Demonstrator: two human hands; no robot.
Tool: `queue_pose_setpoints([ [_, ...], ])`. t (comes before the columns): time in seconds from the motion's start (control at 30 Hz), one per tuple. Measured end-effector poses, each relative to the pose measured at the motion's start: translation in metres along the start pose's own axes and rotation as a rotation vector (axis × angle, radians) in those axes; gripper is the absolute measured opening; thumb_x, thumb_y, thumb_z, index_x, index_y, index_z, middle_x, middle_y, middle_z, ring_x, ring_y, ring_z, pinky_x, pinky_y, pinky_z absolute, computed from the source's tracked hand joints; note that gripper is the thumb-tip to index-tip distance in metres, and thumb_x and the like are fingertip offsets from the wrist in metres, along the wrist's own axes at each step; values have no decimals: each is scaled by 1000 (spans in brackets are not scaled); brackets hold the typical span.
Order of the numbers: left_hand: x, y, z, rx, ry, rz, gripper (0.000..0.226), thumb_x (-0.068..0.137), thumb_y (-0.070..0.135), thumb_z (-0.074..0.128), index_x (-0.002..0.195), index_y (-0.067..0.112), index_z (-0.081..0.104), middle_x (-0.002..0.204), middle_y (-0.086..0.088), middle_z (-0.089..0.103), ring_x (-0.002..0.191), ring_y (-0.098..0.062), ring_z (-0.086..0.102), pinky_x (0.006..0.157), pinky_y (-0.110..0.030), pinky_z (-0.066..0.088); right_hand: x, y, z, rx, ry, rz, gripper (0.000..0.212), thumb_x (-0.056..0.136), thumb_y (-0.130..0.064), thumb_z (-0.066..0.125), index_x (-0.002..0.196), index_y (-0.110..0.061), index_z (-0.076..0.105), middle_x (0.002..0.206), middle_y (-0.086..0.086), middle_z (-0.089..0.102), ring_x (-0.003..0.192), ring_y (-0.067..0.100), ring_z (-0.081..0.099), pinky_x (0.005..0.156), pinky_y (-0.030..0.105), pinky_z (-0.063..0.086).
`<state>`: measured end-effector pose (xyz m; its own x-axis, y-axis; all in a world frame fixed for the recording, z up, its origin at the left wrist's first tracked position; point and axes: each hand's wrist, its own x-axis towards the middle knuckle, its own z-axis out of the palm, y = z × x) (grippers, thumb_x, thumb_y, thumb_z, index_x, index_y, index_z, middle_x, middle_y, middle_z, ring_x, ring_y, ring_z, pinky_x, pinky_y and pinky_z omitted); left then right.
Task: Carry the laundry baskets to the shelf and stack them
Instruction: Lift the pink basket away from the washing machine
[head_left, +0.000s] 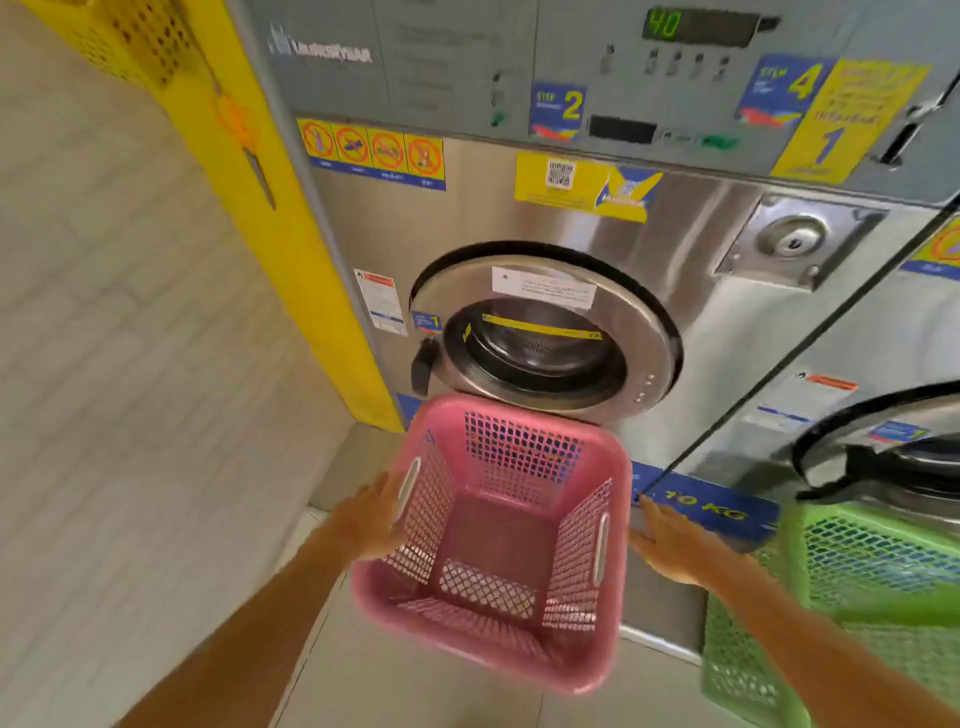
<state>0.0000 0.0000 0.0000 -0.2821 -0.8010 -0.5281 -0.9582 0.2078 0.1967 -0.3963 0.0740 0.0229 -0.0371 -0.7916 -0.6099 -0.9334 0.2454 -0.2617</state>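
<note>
The pink laundry basket (498, 545) is seen on the floor (415, 691), directly in front of the washing machine (519, 218) and just below its round door (540, 332). It is empty, so it can be judged light; the moulded plastic with lattice walls looks stiff enough to keep its shape when lifted, though the thin walls may flex a little under a squeeze. The rim is smooth and could prove slippery against bare palms. Two slotted handles are cut into opposite sides, just below the rim, and these are judged the best places for a hold, one for each hand, so that the basket is kept level.

The left hand (371, 517) is spread against the left wall beside its handle slot, fingers (382, 486) released and nothing yet grasped. The right hand (670, 545) is held just beside the right wall, apparently not touching, its fingers likewise released.

A green laundry basket (857, 587) of the same latticed make stands near the pink one on the right, before a second washer (883, 415). A yellow basket (130, 41) is glimpsed at the upper left, by the tiled wall (130, 338). No shelf is visible
</note>
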Motion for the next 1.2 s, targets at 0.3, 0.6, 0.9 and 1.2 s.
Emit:
queue_pose_setpoints([
  [0.3,91,-16,79,-289,126,-287,98,88,31,67,157,8,1,156,-18,23,132,-45,43,103,-57,45,81,20,97,145,152,118,90,87,-66,36,149,-9,4,128,29,59,104,47,66,85,58,52],
  [0.6,41,-51,124,-516,193,-345,79,93,35,43,156,37,-4,138,-23,52,103,-44,65,80,-56,57,83,-1,113,118,273,116,73,95,-21,56,147,-3,7,94,41,64,74,55,66,62,51,52],
  [0.9,-171,-105,261,-842,438,-663,75,95,36,48,156,33,5,149,-11,45,121,-33,57,94,-61,52,46,-151,143,-15,228,-297,67,81,-5,70,136,-14,33,73,24,62,60,40,65,55,40,45],
  [1.2,-389,-167,382,-1043,644,-856,72,91,56,62,149,33,27,123,12,64,96,-9,71,77,-34,63,-6,-326,287,-459,-7,-668,34,94,-29,58,115,-2,53,74,17,70,63,38,67,53,33,42],
])
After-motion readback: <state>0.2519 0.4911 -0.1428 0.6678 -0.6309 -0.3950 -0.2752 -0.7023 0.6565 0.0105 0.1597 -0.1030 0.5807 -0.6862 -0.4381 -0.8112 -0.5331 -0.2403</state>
